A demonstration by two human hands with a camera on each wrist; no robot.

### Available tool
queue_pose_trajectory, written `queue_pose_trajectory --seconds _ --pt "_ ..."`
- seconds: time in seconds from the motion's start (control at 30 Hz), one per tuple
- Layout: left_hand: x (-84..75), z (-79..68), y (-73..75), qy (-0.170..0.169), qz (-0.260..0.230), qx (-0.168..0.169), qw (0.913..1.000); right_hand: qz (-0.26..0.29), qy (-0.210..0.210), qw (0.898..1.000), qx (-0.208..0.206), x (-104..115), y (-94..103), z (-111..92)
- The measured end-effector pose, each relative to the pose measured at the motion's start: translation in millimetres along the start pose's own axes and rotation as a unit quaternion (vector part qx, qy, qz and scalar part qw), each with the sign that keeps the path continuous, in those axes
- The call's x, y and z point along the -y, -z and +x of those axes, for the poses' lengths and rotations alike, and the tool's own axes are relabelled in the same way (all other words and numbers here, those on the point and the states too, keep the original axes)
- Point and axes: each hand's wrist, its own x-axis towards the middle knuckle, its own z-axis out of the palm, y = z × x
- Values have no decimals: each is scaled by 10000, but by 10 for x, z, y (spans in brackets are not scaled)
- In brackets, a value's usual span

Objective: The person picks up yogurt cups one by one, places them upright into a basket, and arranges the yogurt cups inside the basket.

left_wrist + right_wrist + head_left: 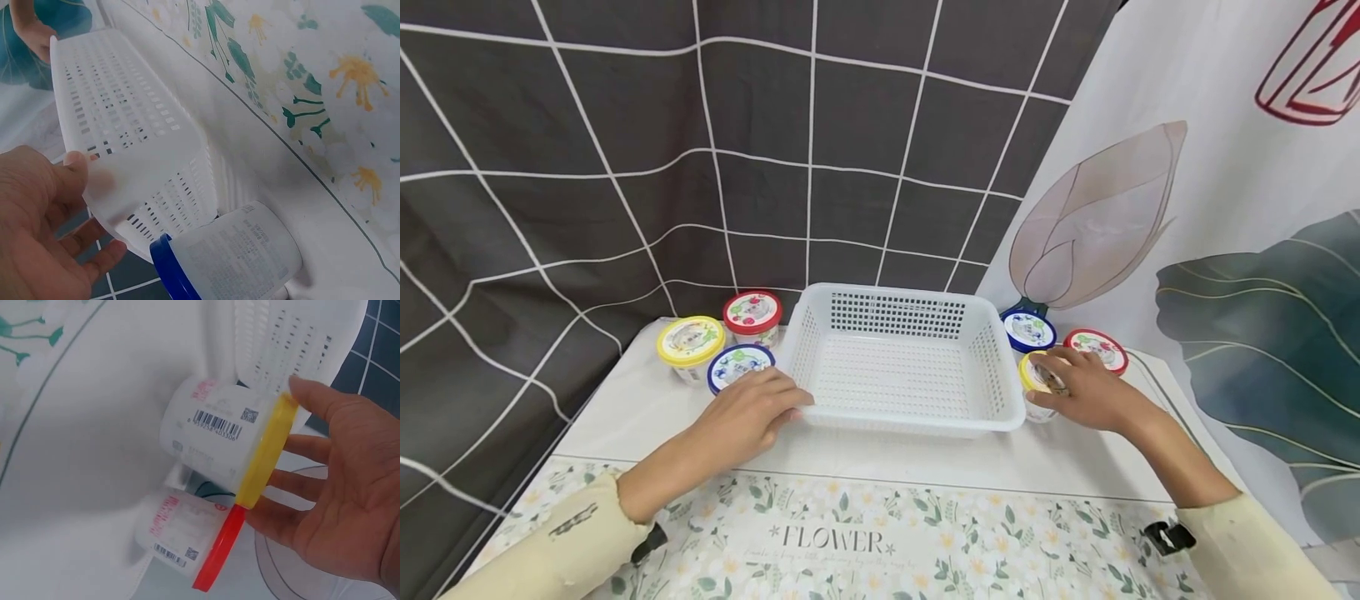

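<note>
The left hand pinches the basket at its near-left corner. Just right of the basket, the right hand curls thumb and fingers about the lid of a yellow tub, which stands close beside a red tub and nearer than a blue tub. Held by its lid alone, the yellow tub could drop if that lid slips or pops off; lifted too low, it could snag the basket; a sideways swing could topple the red one.
</note>
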Motion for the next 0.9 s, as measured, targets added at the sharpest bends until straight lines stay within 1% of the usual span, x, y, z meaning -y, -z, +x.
queue_pose_trajectory --seconds 0.27,0.37,0.57,0.9 --pt "16 17 -9 -13 -6 5 10000 -2 151 9999 56 -43 89 99" --pt "17 20 -7 -10 17 18 10000 25 164 9997 185 -46 138 139" --pt "7 34 0 -23 28 29 10000 20 23 9986 531 -25 228 199" --pt "-20 9 17 59 22 71 10000 -77 -38 9960 886 40 293 249"
